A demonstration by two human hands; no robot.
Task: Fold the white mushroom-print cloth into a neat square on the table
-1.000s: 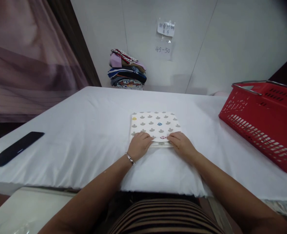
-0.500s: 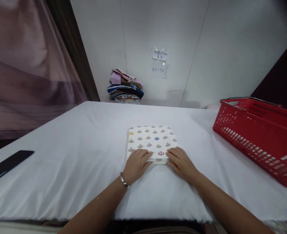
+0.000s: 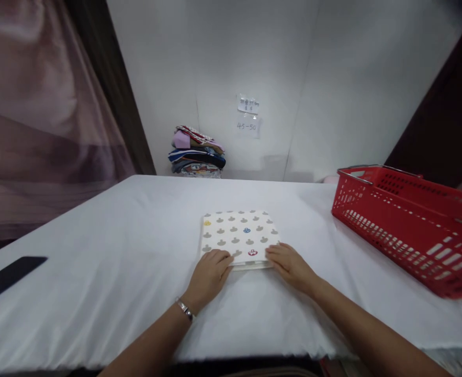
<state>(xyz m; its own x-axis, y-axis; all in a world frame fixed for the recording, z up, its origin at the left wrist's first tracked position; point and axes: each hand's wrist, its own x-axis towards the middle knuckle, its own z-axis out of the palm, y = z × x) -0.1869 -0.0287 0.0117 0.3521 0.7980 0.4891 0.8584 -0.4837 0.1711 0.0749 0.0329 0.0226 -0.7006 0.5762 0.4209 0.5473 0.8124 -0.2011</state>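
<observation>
The cloth (image 3: 240, 233), white with small grey motifs, lies folded flat in layers on the white table (image 3: 136, 225), straight in front of the person; clock directions below are read from its middle, with twelve pointing away from the body. A yellow motif sits on it towards ten, a blue one close to the middle and a red one towards five, by the near edge. The left hand (image 3: 211, 272) touches the cloth at seven, covering its near left corner, the fingers side by side over the top and the thumb at the near edge. The right hand (image 3: 291, 267) touches it at about half past four, fingers laid on the near right corner. The two hands are apart, with the middle of the near edge showing between them, where the layers can be seen stacked; whether either hand grips the fabric or merely rests on it, I cannot tell. A silver bracelet (image 3: 184, 309) circles the left wrist. Well apart from the cloth, at three, stands a red basket (image 3: 411, 225) with slotted sides and metal handles. A dark, flat slab (image 3: 9, 277) lies between eight and nine, partly cut off by the frame. At eleven, beyond the far edge, a pile (image 3: 197, 157) of folded fabrics rises before the pale wall (image 3: 254, 47), its base hidden. Two handwritten notes (image 3: 248, 126) hang at twelve, the lower reading 45-50. A pinkish curtain (image 3: 38, 115) drapes at ten.
</observation>
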